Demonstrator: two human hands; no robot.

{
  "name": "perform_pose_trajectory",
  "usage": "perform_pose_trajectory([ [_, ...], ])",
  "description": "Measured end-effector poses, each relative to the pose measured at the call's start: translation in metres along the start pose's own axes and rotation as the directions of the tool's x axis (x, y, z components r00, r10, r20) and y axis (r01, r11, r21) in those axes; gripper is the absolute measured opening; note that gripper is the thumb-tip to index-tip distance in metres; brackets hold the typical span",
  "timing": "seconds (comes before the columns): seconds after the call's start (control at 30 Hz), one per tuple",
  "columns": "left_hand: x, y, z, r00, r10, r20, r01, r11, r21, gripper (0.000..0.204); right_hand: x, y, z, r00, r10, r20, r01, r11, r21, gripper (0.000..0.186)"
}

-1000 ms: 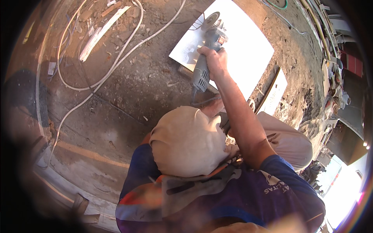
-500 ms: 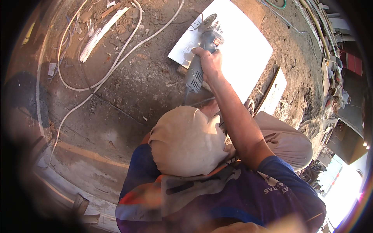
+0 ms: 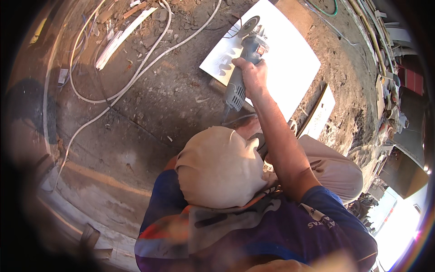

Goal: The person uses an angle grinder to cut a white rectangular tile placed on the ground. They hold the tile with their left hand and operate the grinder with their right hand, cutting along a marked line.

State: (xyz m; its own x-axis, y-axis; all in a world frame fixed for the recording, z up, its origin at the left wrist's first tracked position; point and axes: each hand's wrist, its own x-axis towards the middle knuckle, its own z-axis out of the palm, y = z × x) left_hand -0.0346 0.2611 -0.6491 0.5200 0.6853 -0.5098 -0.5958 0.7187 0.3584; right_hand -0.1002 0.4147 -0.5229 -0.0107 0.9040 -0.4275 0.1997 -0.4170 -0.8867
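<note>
My right hand [image 3: 254, 75] is closed around the grey body of an angle grinder [image 3: 235, 88]. Its dark round disc [image 3: 248, 27] points away from me, over the far left part of a white board [image 3: 290, 59]; I cannot tell if disc and board touch. A dark power cord [image 3: 240, 119] leaves the grinder's near end. Past my raised beige-covered knee [image 3: 219, 167] shows a patch of bare skin [image 3: 248, 128], which I cannot tell as my left hand or a foot. My left sleeve [image 3: 163, 192] shows, but no left fingers do.
Pale cable [image 3: 131, 84] loops over the dirt floor on the left, near a splintered white strip [image 3: 122, 38]. A narrow white board [image 3: 322, 111] lies right of the big one. Pipes and scrap [image 3: 385, 90] line the right side.
The grinder and my right hand have shifted slightly right and nearer. The whole view has also moved a little. My right hand keeps its grip.
</note>
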Motion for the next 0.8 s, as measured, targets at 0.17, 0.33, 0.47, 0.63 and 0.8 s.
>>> perform_pose_trajectory([
  [0.17, -0.002, 0.000, -0.001, 1.000, -0.001, -0.006, 0.000, 1.000, -0.010, 0.058, -0.016, -0.014, 0.006, 0.998, 0.063, 0.012, -0.064, 0.997, 0.053, 0.046],
  [0.33, -0.003, 0.002, -0.002, 1.000, -0.002, -0.008, 0.002, 1.000, -0.014, 0.057, -0.021, -0.017, 0.009, 0.996, 0.090, 0.023, -0.092, 0.992, 0.090, 0.047],
  [0.47, -0.004, 0.002, -0.001, 1.000, -0.002, -0.011, 0.002, 1.000, -0.020, 0.057, -0.014, -0.007, 0.009, 0.997, 0.070, 0.017, -0.071, 0.994, 0.080, 0.046],
  [0.63, -0.007, 0.003, 0.001, 1.000, -0.010, -0.016, 0.010, 1.000, -0.024, 0.057, 0.000, 0.006, 0.006, 0.998, 0.057, 0.028, -0.058, 0.998, 0.024, 0.044],
  [0.8, -0.006, 0.007, 0.004, 1.000, -0.005, -0.019, 0.005, 1.000, -0.024, 0.057, 0.004, 0.005, 0.008, 0.998, 0.055, -0.025, -0.056, 0.998, -0.020, 0.045],
])
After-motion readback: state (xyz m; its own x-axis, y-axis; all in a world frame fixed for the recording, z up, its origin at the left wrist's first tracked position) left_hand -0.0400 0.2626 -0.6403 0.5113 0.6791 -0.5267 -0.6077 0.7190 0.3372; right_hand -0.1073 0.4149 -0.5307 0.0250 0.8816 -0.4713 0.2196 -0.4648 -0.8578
